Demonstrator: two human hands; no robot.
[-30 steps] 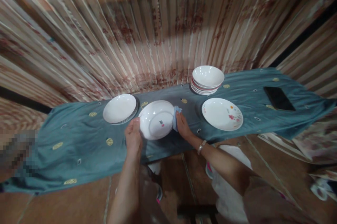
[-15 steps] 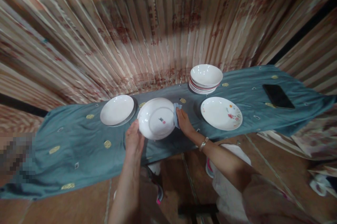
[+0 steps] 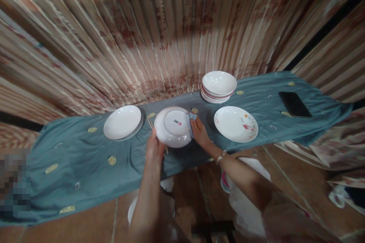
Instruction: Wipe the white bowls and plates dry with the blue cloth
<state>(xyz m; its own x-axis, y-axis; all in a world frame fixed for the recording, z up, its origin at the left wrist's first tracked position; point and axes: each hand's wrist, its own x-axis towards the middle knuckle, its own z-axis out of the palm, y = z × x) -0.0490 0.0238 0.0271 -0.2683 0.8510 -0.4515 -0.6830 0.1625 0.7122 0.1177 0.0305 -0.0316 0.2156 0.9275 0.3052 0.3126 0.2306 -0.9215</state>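
Our left hand (image 3: 155, 148) grips the near rim of a white round ceramic plate (image 3: 173, 127), fingers curled under the edge, holding it tilted so its underside with a small printed mark faces us. Our right hand (image 3: 199, 132) is closed on a small light blue cloth (image 3: 192, 118), pressing it against the plate's rim at 3 o'clock.

Going from largest to smallest around them: behind everything, at 12 o'clock, hangs a pleated pink and cream curtain (image 3: 176, 30). Below it lies the long surface covered with a teal cloth dotted with gold embroidered rounds (image 3: 71, 159), running from 9 to 3 o'clock. The held plate is raised over the middle of this surface. At 9 o'clock of it rests a low stack of white shallow plates (image 3: 122, 122), just beside it. At 3 o'clock sits a single white plate with a small flower print (image 3: 236, 124), near our right hand. At 1 o'clock stands a taller stack of white bowls and plates (image 3: 219, 87). Far out at 3 o'clock lies a black flat phone (image 3: 295, 104), well apart. On our right wrist sits a pale bracelet (image 3: 219, 157).
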